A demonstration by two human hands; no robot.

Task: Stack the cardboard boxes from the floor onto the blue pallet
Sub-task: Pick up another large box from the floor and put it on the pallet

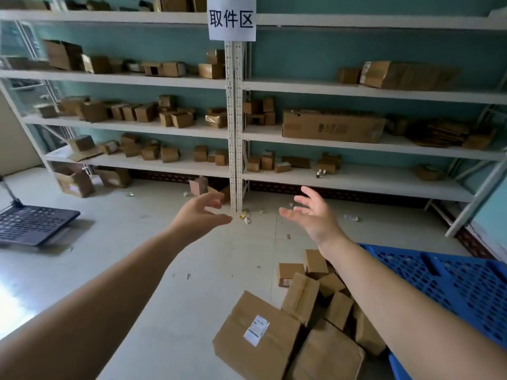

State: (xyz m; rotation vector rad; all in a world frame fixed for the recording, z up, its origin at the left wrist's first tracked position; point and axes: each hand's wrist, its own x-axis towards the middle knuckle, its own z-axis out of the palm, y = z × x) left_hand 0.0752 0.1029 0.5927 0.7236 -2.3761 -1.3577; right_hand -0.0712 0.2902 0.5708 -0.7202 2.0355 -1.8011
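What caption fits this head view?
Both empty hands, left hand and right hand, raised above cardboard boxes piled beside the blue pallet.

White sign (pixel 231 18) on shelf post (pixel 234 119): "取件区". Box label (pixel 256 330) unreadable.

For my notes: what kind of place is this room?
Probably a parcel storeroom or pickup point: white shelving full of cardboard boxes, a paper sign in Chinese characters, and a blue pallet on the floor.
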